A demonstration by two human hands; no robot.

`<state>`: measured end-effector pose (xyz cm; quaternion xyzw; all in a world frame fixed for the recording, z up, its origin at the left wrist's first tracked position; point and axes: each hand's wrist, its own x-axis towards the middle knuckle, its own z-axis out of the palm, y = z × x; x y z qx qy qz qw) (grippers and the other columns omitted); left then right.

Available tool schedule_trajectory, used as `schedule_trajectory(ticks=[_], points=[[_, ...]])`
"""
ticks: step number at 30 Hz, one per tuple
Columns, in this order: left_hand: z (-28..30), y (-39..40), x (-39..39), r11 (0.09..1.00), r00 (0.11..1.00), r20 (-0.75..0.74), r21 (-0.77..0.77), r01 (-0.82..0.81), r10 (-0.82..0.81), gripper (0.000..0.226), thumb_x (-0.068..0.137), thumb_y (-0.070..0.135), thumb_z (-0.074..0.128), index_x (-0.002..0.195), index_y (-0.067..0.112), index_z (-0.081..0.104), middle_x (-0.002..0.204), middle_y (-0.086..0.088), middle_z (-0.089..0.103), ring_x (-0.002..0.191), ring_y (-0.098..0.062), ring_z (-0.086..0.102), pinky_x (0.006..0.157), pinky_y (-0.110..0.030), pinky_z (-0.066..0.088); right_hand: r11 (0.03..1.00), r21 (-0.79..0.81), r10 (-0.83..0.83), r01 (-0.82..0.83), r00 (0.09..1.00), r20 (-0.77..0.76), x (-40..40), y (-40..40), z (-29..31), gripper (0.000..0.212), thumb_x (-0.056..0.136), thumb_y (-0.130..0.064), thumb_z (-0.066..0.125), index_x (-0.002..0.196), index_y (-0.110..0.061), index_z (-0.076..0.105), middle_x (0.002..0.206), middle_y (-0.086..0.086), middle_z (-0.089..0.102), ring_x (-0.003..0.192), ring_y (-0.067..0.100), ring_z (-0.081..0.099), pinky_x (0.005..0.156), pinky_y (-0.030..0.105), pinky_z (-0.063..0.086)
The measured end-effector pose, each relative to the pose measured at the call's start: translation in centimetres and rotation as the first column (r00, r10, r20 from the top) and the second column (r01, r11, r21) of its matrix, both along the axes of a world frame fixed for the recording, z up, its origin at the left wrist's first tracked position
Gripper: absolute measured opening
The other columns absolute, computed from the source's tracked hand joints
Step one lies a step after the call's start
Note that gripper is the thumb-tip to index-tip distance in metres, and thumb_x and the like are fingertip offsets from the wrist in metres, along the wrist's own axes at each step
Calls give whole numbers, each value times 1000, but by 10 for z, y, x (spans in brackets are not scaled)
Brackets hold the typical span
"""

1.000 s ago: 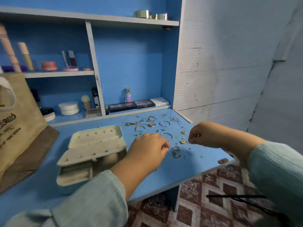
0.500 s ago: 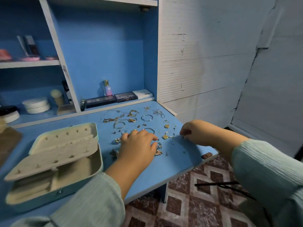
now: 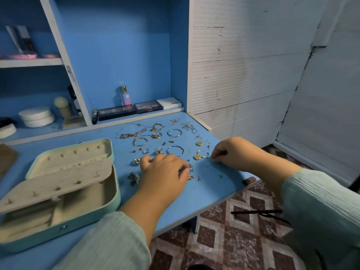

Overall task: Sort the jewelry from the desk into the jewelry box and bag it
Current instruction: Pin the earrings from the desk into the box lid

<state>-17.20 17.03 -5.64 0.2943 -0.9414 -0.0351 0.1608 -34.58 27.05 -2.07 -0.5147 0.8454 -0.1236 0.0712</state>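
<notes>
Over the scattered jewelry (image 3: 155,141) your left hand (image 3: 165,172) has barely shifted since half a second ago; its fingers (image 3: 147,159) curl down among the small pieces, a ring at the thumb side, though I cannot tell if they pinch it. Your right hand (image 3: 233,152) stays loosely clenched, fingertips touching the tabletop (image 3: 210,191). The jewelry box (image 3: 64,188) lies open at left.
</notes>
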Motion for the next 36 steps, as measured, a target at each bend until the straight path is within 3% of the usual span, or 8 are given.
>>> schedule_trajectory(ticks=[5, 9, 14, 20, 25, 30, 36], points=[[1, 0, -1, 1000, 1000, -20, 13, -7, 7, 28, 97, 45, 33, 112, 41, 56, 115, 21, 54, 113, -3, 40, 88, -32, 7, 994, -107, -33, 33, 999, 2, -11, -21, 3, 28, 93, -8, 47, 115, -18, 62, 111, 1, 62, 93, 19, 58, 78, 28, 47], [0, 0, -1, 1000, 999, -36, 7, -9, 9, 28, 97, 45, 32, 112, 41, 56, 114, 21, 54, 112, -2, 41, 87, -31, 7, 1000, -26, 9, -10, 999, -38, -16, -44, -4, 41, 93, -5, 45, 132, -18, 51, 128, 2, 49, 113, 20, 50, 90, 29, 41], [-1, -1, -2, 1000, 999, -35, 14, -12, 13, 27, 97, 44, 33, 109, 41, 57, 112, 21, 54, 110, -2, 41, 88, -31, 6, 1000, 20, 25, -23, 993, -112, -22, -60, -13, 33, 91, -7, 49, 118, -19, 63, 123, 2, 56, 110, 23, 52, 92, 35, 45], [0, -2, -3, 1000, 999, -37, 21, -22, 22, 27, 97, 42, 34, 105, 40, 59, 108, 20, 56, 107, -3, 42, 89, -32, 6, 998, -64, -3, -3, 996, -93, -19, -61, -11, 21, 90, -11, 53, 103, -15, 69, 112, 2, 61, 102, 22, 56, 84, 29, 46], [1, -1, -2, 999, 998, -58, 37, -30, 32, 27, 98, 40, 33, 104, 39, 60, 104, 20, 57, 106, -3, 43, 89, -32, 6, 950, -307, 33, -51, 997, -65, -13, -52, -15, 15, 89, -11, 55, 97, -11, 68, 96, -2, 54, 90, 12, 48, 74, 19, 33], [5, -1, -2, 992, 991, -113, 109, -65, 77, 28, 99, 35, 34, 118, 40, 54, 106, 20, 61, 109, -4, 45, 92, -30, 8, 909, -416, 27, -22, 1000, 5, -9, -26, -21, 10, 86, -9, 57, 93, -9, 65, 92, -2, 58, 87, 12, 50, 73, 20, 39], [15, -17, -12, 982, 989, 1, 120, -148, 149, 31, 102, 27, 33, 122, 41, 52, 118, 16, 61, 118, -13, 42, 98, -36, 15, 859, -506, -14, 75, 992, 124, -8, -9, -34, 9, 86, -11, 58, 85, -19, 60, 81, -12, 53, 75, 6, 48, 61, 6, 37]])
